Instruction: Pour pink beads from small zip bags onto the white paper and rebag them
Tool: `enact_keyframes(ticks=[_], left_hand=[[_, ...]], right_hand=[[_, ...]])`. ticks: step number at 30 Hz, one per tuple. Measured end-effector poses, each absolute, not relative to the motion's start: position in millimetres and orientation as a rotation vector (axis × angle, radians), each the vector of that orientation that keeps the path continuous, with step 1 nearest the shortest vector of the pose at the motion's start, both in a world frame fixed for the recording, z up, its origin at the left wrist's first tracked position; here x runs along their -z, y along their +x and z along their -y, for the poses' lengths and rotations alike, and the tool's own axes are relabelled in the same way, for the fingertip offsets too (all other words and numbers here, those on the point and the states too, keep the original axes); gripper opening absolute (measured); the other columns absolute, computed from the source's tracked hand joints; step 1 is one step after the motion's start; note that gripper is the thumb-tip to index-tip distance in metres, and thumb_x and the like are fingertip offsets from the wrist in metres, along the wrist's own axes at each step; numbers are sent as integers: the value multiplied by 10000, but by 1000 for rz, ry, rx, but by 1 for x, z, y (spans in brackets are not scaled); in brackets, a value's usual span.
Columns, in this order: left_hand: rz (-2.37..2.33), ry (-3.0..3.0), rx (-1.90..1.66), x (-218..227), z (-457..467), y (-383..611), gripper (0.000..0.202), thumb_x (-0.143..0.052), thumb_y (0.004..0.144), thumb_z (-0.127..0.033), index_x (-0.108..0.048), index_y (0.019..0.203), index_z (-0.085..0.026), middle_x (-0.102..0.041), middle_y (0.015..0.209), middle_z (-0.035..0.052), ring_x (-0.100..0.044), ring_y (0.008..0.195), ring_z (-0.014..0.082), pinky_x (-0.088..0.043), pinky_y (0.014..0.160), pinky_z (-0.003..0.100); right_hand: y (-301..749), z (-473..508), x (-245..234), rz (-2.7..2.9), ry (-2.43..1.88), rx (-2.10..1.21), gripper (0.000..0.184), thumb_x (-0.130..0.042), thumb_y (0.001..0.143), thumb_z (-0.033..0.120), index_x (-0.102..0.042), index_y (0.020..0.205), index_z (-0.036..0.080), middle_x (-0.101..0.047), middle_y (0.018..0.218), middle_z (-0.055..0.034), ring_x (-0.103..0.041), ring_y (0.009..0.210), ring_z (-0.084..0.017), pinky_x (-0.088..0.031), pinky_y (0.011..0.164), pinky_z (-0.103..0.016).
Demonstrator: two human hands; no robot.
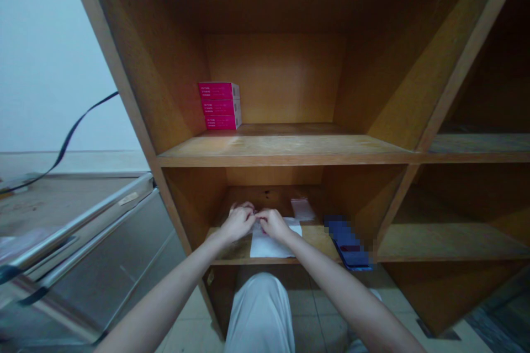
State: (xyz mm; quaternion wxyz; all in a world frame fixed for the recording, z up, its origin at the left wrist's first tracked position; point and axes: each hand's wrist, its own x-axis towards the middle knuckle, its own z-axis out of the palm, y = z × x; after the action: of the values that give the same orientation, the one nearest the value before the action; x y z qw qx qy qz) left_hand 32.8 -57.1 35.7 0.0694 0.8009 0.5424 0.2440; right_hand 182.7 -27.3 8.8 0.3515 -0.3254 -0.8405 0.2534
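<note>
Seen on the low wooden shelf (232,249): a left hand (238,222) and a right hand (274,225), both curled over a white sheet of paper (269,245), nearly meeting; closed-looking grip, yet no telling whether on the paper (fingers hid that part); just past the paper, a small white packet (302,209); off to the right, a blue thing (348,242), too blurred to name; higher up, three pink boxes (219,106), stacked by the left wall on the next wooden shelf (290,146).

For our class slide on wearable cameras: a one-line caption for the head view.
Left hand and right hand meet over a white paper sheet on a wooden shelf, pink boxes stacked above.
</note>
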Motion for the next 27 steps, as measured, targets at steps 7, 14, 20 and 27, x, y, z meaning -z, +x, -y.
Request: enact_keyframes(ticks=[7,14,20,27], left_hand=[[-1394,2391,-762,-18,56,21,710,-610,620,-439,-381,1228,-155,-434,1264,140,-426,1127,251,-320,939,378],[-1355,2244,-866,-18,46,23,550,-654,589,-399,-545,1064,-144,-581,1084,117,-530,994,231,-383,877,340],[-1382,2166,-974,-14,49,28,465,-645,612,-364,-552,1012,-147,-596,1024,94,-555,928,206,-418,827,318],[-1507,2072,-1113,10,45,33,414,-620,642,-372,-536,982,-151,-599,997,99,-556,924,213,-412,843,354]], right_hand=[[189,15,-4,1946,-863,-1018,210,-519,703,181,-678,829,127,-680,810,-68,-595,679,-153,-434,629,-239],[192,14,-1,1928,-791,-1155,295,-623,648,369,-676,775,108,-667,743,-61,-564,626,-132,-419,597,-236],[194,10,10,1868,-723,-1221,354,-600,665,402,-655,836,98,-658,806,-90,-574,686,-144,-435,652,-264],[211,5,22,1676,-989,-1131,222,-493,730,232,-611,872,108,-644,828,-81,-574,613,-119,-457,612,-252]])
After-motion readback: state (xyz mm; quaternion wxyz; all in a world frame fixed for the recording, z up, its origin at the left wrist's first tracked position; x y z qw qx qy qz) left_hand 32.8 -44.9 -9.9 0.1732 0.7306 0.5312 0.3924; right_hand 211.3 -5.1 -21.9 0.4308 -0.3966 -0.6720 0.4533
